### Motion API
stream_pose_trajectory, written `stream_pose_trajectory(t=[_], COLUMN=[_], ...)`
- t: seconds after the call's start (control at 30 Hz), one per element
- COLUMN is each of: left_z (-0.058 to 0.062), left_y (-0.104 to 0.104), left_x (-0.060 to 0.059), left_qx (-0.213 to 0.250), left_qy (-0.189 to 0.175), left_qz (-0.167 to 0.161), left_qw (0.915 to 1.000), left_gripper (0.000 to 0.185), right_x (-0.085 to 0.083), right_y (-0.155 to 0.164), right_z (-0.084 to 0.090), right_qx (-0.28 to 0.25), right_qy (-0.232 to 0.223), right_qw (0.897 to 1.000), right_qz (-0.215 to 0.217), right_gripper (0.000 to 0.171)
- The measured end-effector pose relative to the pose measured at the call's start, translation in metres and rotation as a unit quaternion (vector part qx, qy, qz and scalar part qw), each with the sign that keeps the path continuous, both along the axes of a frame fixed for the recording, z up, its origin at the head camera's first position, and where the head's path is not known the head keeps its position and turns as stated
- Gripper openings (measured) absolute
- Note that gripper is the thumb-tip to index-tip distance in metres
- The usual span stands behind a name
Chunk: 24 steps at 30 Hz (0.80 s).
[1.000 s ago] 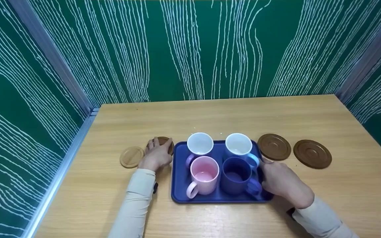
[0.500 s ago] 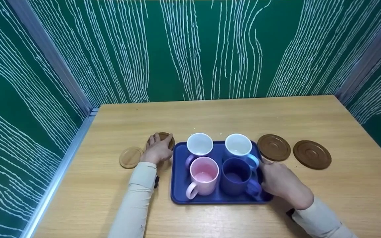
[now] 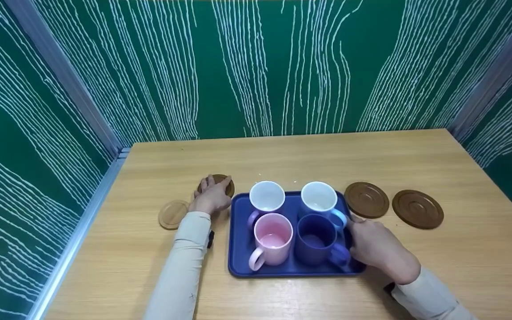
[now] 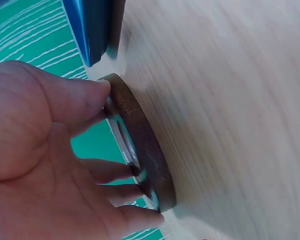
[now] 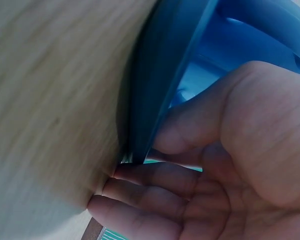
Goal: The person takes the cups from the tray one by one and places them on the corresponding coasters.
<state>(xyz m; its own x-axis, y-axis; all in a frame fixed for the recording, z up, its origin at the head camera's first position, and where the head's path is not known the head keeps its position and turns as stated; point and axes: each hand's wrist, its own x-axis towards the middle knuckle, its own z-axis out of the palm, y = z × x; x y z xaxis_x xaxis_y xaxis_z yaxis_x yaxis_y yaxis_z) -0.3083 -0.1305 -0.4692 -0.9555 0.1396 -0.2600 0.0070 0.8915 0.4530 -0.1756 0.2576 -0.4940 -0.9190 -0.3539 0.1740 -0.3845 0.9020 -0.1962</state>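
My left hand (image 3: 211, 198) lies over a dark brown wooden coaster (image 3: 217, 180) on the table, left of a blue tray (image 3: 242, 262). In the left wrist view the thumb touches one edge of the coaster (image 4: 145, 145) and spread fingers rest across its top. My right hand (image 3: 374, 242) holds the tray's right rim, with the thumb over it and fingers outside, low against the table. Upright on the tray stand a pink mug (image 3: 278, 255), a dark blue mug (image 3: 311, 253), a mug with a purple handle (image 3: 267, 195) and a mug with a light blue handle (image 3: 319, 196).
A lighter wooden coaster (image 3: 172, 215) lies left of my left hand. Two dark brown coasters, a nearer one (image 3: 367, 200) and a farther one (image 3: 418, 209), lie right of the tray. Green walls with white lines rise behind the wooden table (image 3: 291, 151) and at both sides.
My left hand has slid the dark brown coaster a little away from me, toward the back of the table. The right hand keeps its hold on the tray, and the mugs stay in place.
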Motion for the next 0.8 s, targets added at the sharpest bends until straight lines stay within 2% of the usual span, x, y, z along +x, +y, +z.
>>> stream_pose_trajectory(t=[0.33, 0.53, 0.8], left_z=[-0.004, -0.005, -0.003], left_y=[0.0, 0.002, 0.006], left_x=[-0.013, -0.018, -0.023], left_qx=[0.008, 0.001, 0.002], left_qy=[0.024, 0.036, 0.034], left_qz=[-0.003, -0.015, -0.022], left_qw=[0.9997, 0.9992, 0.9992], left_gripper=[0.072, 0.063, 0.06], right_x=[0.0, -0.001, 0.0], right_y=[0.0, 0.0, -0.002], right_z=[0.002, 0.004, 0.003], right_qx=[0.004, 0.005, 0.01], right_qy=[-0.006, -0.006, -0.007], right_qw=[1.0, 1.0, 1.0], right_qz=[-0.009, -0.01, -0.011], right_gripper=[0.043, 0.044, 0.042])
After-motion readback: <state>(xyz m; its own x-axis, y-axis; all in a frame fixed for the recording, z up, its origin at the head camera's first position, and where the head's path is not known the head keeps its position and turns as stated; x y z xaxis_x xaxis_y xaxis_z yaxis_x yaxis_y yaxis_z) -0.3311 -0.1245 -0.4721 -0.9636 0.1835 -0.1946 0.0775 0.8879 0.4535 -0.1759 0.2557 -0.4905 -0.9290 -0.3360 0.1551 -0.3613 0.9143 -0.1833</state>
